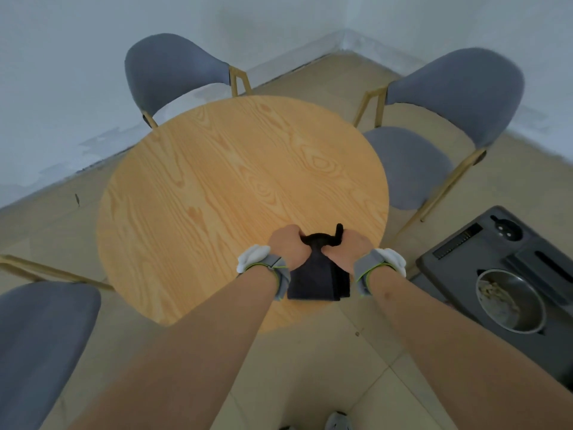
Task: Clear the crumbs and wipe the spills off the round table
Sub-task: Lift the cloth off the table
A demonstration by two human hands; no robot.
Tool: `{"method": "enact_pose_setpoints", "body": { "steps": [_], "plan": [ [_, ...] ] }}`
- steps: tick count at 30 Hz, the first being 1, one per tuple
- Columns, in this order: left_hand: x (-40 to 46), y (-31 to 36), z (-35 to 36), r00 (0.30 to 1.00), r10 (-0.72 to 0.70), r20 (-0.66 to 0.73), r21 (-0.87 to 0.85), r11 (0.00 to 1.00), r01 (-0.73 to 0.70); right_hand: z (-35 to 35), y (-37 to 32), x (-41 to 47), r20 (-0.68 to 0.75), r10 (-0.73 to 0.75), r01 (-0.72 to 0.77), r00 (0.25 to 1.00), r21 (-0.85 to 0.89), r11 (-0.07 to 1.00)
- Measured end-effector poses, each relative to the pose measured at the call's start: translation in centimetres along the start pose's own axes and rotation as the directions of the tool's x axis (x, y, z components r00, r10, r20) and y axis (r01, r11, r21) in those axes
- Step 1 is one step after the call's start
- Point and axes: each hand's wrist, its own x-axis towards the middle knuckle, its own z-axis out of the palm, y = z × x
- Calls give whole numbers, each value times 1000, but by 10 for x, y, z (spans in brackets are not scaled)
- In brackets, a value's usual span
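Observation:
A round wooden table (217,187) fills the middle of the view; I see no crumbs or spills on its top. Over its near edge both hands hold a black cloth (319,279), bunched at the top and hanging down between my wrists. My left hand (290,248) grips the cloth's upper left part. My right hand (347,249) grips the upper right part, and a twisted end of the cloth sticks up beside it. Grey wrist straps with white pads sit on both wrists.
Grey padded chairs stand at the back left (173,69), at the right (434,125) and at the near left (40,342). A dark tray (465,252) at the right holds a metal bowl (511,301) with scraps. Walls meet in the far corner.

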Motion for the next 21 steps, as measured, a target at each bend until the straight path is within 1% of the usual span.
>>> {"method": "enact_pose_setpoints", "body": {
  "steps": [2,4,5,7,9,10,11,13,14,16,19,21],
  "plan": [
    [-3,20,6,996,92,-9,16,996,-91,-15,14,3,-57,12,-14,998,-34,999],
    [-4,45,17,983,185,-1,63,981,-185,-36,38,3,-163,76,-83,984,-38,996],
    [-1,47,18,975,224,-9,76,972,-222,-41,42,4,-174,53,-59,983,-26,998],
    [4,71,36,942,336,-8,94,938,-333,-68,76,-2,-159,4,-3,987,9,1000],
    [1,107,60,911,411,31,105,905,-412,-93,124,-7,-129,1,6,992,56,998],
    [-6,179,119,866,489,101,125,857,-499,-126,212,-12,-146,125,-109,981,111,988],
    [-8,193,132,850,514,112,147,838,-526,-130,233,-9,-157,131,-115,979,106,988],
    [-2,196,137,831,542,125,172,813,-556,-125,242,-6,-152,109,-93,982,113,989],
    [1,216,159,805,578,135,200,780,-593,-137,265,-8,-168,134,-112,977,133,985],
    [8,216,168,784,602,154,200,758,-621,-135,273,-6,-166,123,-98,979,152,984],
    [-2,269,226,740,635,222,172,721,-671,-151,354,-6,-149,199,-171,969,183,968],
    [-9,307,262,697,666,265,183,675,-715,-163,407,-8,-165,244,-213,956,186,959]
  ]
}}
